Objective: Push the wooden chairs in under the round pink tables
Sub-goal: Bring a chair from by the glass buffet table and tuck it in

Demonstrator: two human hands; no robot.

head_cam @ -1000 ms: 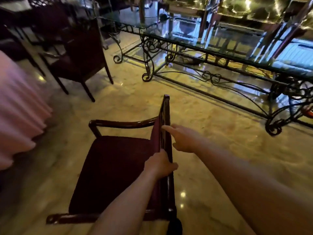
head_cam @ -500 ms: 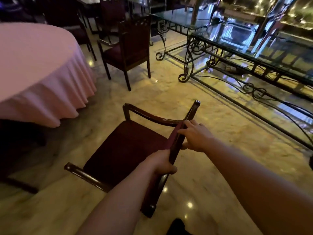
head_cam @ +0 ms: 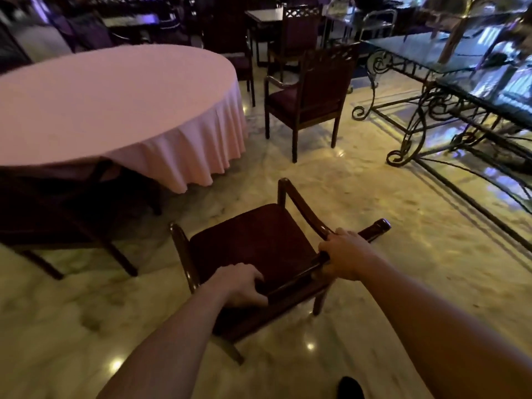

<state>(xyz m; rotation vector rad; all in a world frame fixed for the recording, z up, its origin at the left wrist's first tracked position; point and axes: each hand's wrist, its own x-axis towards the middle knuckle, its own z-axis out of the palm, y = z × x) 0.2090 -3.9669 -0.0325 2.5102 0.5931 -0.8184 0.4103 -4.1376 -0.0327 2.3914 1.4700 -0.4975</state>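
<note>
Chair [head_cam: 253,243]: on the floor near the round pink table [head_cam: 115,105], seat facing it, not under the cloth.
Left hand [head_cam: 241,286]: closed on the chair's top rail.
Right hand [head_cam: 348,254]: closed on the same rail, farther from the table.

Head-worn wide-angle view, looking forward and down, close over hands [head_cam: 293,272]

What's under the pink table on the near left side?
A dark wooden chair is tucked partway under the pink table, its back lifting the cloth hem. Its front part and the table's base are hidden by the cloth. Both hands hold another chair, short of the table.
</note>
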